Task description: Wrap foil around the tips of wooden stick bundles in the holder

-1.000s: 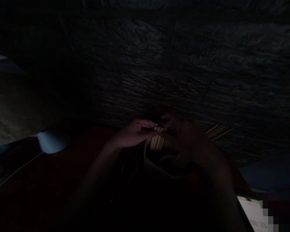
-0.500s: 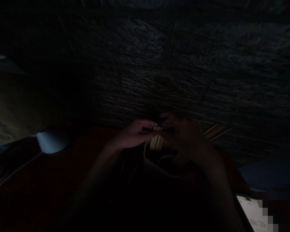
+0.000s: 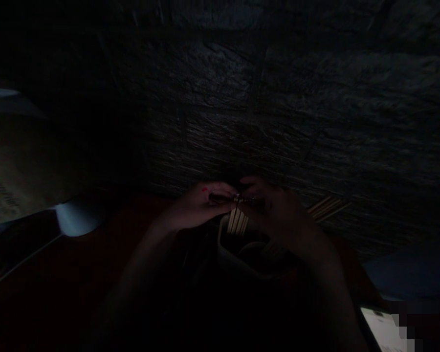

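The picture is very dark. My left hand (image 3: 196,203) comes in from the left, its thumb and fingers closed together at the tops of several thin pale wooden sticks (image 3: 237,222). Facing it, my right hand (image 3: 278,208) is bent in from the right with its fingertips almost meeting the left ones. Between the fingertips is something small and dark with shiny specks; I cannot make out its kind. The sticks stand in an open box-like container (image 3: 238,261) below my hands. More sticks (image 3: 326,208) jut out to the right, behind my right hand.
A rough brick-patterned wall (image 3: 220,107) rises behind the reddish-brown tabletop (image 3: 124,220). At the left are a brown printed bag (image 3: 14,166) and a pale cup-like object (image 3: 78,217). A lit phone screen (image 3: 383,327) lies at the lower right, and a bluish shape (image 3: 410,264) lies above it.
The view has tipped slightly, so the scene sits a little lower. My fingertips have shifted a little around the small dark thing; both hands stay closed over the sticks.
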Demonstrator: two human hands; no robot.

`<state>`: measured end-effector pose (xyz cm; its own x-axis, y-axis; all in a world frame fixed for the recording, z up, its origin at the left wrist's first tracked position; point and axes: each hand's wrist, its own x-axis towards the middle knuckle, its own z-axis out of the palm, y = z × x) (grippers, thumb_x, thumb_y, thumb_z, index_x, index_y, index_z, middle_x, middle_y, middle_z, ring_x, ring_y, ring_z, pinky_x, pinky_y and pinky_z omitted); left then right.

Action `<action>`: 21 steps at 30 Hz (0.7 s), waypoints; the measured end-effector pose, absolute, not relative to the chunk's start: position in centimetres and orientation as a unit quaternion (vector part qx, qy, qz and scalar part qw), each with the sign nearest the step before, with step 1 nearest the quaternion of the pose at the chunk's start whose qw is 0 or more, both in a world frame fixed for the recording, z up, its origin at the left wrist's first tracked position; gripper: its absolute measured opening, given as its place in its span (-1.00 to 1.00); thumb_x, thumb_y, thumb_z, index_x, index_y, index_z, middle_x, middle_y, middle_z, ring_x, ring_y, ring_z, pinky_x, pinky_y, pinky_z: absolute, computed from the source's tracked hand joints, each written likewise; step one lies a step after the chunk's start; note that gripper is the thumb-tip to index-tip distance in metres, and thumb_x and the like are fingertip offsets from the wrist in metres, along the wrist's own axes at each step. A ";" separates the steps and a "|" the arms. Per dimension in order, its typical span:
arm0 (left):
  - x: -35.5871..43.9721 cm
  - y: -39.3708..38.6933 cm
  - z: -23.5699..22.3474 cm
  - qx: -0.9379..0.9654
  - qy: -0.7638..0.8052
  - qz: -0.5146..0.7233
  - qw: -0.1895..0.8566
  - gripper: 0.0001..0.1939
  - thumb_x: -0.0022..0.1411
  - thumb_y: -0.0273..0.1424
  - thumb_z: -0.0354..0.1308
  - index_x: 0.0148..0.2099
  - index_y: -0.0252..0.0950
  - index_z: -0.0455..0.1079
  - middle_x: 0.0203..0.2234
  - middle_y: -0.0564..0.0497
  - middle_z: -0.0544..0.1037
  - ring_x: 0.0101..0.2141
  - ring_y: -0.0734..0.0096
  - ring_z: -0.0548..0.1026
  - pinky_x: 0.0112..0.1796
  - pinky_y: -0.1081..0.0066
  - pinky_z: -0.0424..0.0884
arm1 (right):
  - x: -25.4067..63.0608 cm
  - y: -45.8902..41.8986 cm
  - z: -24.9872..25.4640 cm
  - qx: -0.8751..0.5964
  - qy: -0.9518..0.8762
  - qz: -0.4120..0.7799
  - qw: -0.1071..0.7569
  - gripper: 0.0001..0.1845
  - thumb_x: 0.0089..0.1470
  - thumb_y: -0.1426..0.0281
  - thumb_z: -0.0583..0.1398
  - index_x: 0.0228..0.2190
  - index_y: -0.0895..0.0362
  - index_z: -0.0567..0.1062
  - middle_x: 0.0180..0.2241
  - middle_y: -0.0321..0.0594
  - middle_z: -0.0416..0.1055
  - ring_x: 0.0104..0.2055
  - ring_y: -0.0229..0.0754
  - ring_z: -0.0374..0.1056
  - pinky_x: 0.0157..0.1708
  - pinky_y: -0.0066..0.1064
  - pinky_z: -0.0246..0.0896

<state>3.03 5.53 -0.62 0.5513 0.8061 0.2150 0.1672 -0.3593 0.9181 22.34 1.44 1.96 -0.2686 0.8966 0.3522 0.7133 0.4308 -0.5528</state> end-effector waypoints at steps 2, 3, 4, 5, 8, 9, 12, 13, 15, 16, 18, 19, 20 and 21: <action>3.0 5.4 -0.4 0.744 0.330 0.356 0.458 -0.78 0.22 -0.42 0.24 -0.08 -0.32 0.48 -0.13 -0.05 0.62 -0.07 0.32 0.57 -0.01 0.31 0.46 | 22.4 1.5 1.8 -0.501 -0.785 0.155 0.330 -0.60 0.12 0.43 0.22 0.02 0.11 0.42 -0.20 -0.19 0.61 -0.18 -0.10 0.55 -0.15 -0.27 0.38; 3.0 5.3 -0.3 0.743 0.332 0.362 0.455 -0.79 0.22 -0.42 0.23 -0.08 -0.32 0.48 -0.14 -0.05 0.63 -0.08 0.33 0.57 -0.01 0.30 0.46 | 22.4 1.5 1.8 -0.497 -0.785 0.159 0.333 -0.61 0.13 0.43 0.22 0.02 0.10 0.42 -0.21 -0.19 0.61 -0.18 -0.10 0.55 -0.15 -0.27 0.38; 3.1 5.3 -0.3 0.741 0.333 0.368 0.452 -0.80 0.22 -0.41 0.23 -0.09 -0.32 0.49 -0.14 -0.04 0.63 -0.09 0.33 0.57 -0.02 0.31 0.46 | 22.4 1.5 1.7 -0.494 -0.785 0.161 0.336 -0.63 0.14 0.42 0.21 0.01 0.10 0.43 -0.21 -0.19 0.61 -0.19 -0.11 0.55 -0.15 -0.27 0.38; 3.1 5.2 -0.2 0.741 0.333 0.374 0.449 -0.80 0.22 -0.40 0.23 -0.10 -0.32 0.49 -0.15 -0.04 0.63 -0.10 0.33 0.57 -0.02 0.31 0.46 | 22.4 1.5 1.7 -0.494 -0.784 0.162 0.339 -0.64 0.14 0.40 0.21 0.01 0.10 0.43 -0.21 -0.19 0.61 -0.19 -0.11 0.55 -0.16 -0.28 0.39; 3.2 5.2 -0.1 0.737 0.331 0.385 0.446 -0.79 0.21 -0.38 0.24 -0.11 -0.34 0.50 -0.16 -0.05 0.63 -0.12 0.32 0.57 -0.05 0.33 0.47 | 22.4 1.5 1.6 -0.494 -0.779 0.161 0.351 -0.64 0.16 0.38 0.21 0.01 0.11 0.43 -0.20 -0.17 0.60 -0.18 -0.11 0.55 -0.17 -0.29 0.38; 3.2 5.1 -0.1 0.736 0.332 0.387 0.445 -0.79 0.21 -0.38 0.24 -0.11 -0.34 0.50 -0.16 -0.05 0.63 -0.12 0.31 0.57 -0.06 0.33 0.47 | 22.4 1.5 1.6 -0.495 -0.777 0.161 0.355 -0.64 0.16 0.38 0.21 0.01 0.12 0.43 -0.19 -0.17 0.60 -0.17 -0.11 0.54 -0.17 -0.30 0.38; 3.3 5.2 -0.2 0.736 0.336 0.387 0.442 -0.79 0.22 -0.38 0.23 -0.12 -0.35 0.50 -0.17 -0.06 0.63 -0.12 0.31 0.57 -0.07 0.34 0.47 | 22.4 1.6 1.6 -0.498 -0.773 0.160 0.360 -0.63 0.14 0.39 0.22 0.00 0.13 0.43 -0.17 -0.16 0.59 -0.16 -0.12 0.53 -0.16 -0.30 0.37; 3.3 5.2 -0.2 0.738 0.337 0.385 0.441 -0.80 0.22 -0.38 0.23 -0.12 -0.35 0.51 -0.17 -0.06 0.63 -0.12 0.31 0.57 -0.07 0.34 0.46 | 22.4 1.6 1.7 -0.498 -0.772 0.160 0.360 -0.63 0.14 0.40 0.22 0.00 0.13 0.43 -0.18 -0.16 0.59 -0.18 -0.12 0.53 -0.17 -0.30 0.37; 3.4 5.3 -0.2 0.742 0.340 0.379 0.436 -0.81 0.23 -0.39 0.22 -0.12 -0.34 0.51 -0.17 -0.05 0.63 -0.12 0.31 0.57 -0.07 0.34 0.46 | 22.3 1.6 1.8 -0.501 -0.772 0.160 0.355 -0.64 0.14 0.41 0.22 0.00 0.13 0.43 -0.21 -0.18 0.59 -0.20 -0.14 0.53 -0.17 -0.31 0.36; 3.4 5.3 -0.2 0.744 0.343 0.377 0.432 -0.82 0.24 -0.39 0.21 -0.12 -0.33 0.51 -0.17 -0.04 0.63 -0.13 0.32 0.57 -0.08 0.35 0.46 | 22.3 1.6 1.9 -0.503 -0.772 0.158 0.354 -0.65 0.15 0.42 0.21 -0.01 0.13 0.43 -0.21 -0.18 0.59 -0.20 -0.14 0.52 -0.18 -0.32 0.35; 3.4 5.3 -0.2 0.748 0.349 0.375 0.422 -0.84 0.25 -0.40 0.20 -0.14 -0.34 0.52 -0.20 -0.04 0.64 -0.14 0.32 0.57 -0.09 0.36 0.46 | 22.3 1.7 2.0 -0.505 -0.773 0.151 0.354 -0.68 0.14 0.45 0.21 -0.04 0.14 0.45 -0.22 -0.18 0.60 -0.20 -0.14 0.52 -0.19 -0.33 0.33; 3.4 5.3 -0.1 0.751 0.349 0.375 0.417 -0.85 0.25 -0.41 0.19 -0.16 -0.34 0.52 -0.21 -0.04 0.64 -0.14 0.33 0.56 -0.09 0.37 0.46 | 22.3 1.7 2.0 -0.505 -0.773 0.147 0.354 -0.69 0.14 0.46 0.20 -0.05 0.14 0.46 -0.23 -0.18 0.60 -0.20 -0.14 0.52 -0.20 -0.33 0.33; 3.4 5.3 -0.1 0.753 0.349 0.374 0.414 -0.86 0.25 -0.42 0.19 -0.17 -0.34 0.52 -0.22 -0.04 0.63 -0.15 0.34 0.56 -0.10 0.37 0.46 | 22.3 1.7 2.0 -0.505 -0.774 0.144 0.352 -0.69 0.14 0.46 0.20 -0.05 0.14 0.46 -0.24 -0.18 0.60 -0.22 -0.14 0.52 -0.21 -0.33 0.33; 3.4 5.3 -0.1 0.754 0.347 0.374 0.414 -0.86 0.26 -0.42 0.18 -0.17 -0.34 0.52 -0.23 -0.04 0.63 -0.16 0.34 0.56 -0.11 0.38 0.45 | 22.3 1.7 2.0 -0.506 -0.775 0.142 0.351 -0.69 0.14 0.47 0.20 -0.05 0.15 0.46 -0.25 -0.18 0.60 -0.23 -0.13 0.52 -0.22 -0.33 0.32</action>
<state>3.37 5.30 -0.08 0.4805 0.8322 0.2765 0.2139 -0.4170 0.8834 22.28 1.74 1.98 -0.2421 0.8835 0.4010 0.6841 0.4485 -0.5751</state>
